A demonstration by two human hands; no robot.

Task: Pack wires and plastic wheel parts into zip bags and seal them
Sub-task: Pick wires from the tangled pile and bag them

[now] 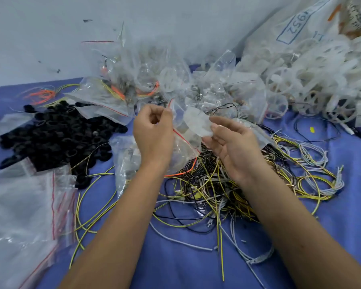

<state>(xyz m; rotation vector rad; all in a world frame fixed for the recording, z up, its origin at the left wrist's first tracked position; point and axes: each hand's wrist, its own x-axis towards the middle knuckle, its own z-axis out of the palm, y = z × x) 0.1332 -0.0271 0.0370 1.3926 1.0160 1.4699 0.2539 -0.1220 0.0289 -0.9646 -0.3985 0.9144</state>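
Note:
My left hand [153, 132] grips the red-lined mouth of a clear zip bag [183, 151] that hangs over the wire pile, with an orange wire curling at its bottom. My right hand [231, 142] pinches a translucent white plastic wheel part [198, 122] at the bag's mouth, between thumb and fingertips. Under both hands lies a tangle of yellow, black and white wires [213, 184] on the blue cloth.
Black rings [56, 138] are heaped at the left. Empty zip bags [29, 205] lie at the front left. Filled bags [138, 84] pile up at the back centre. White wheel parts [313, 80] spill from a large sack at the right.

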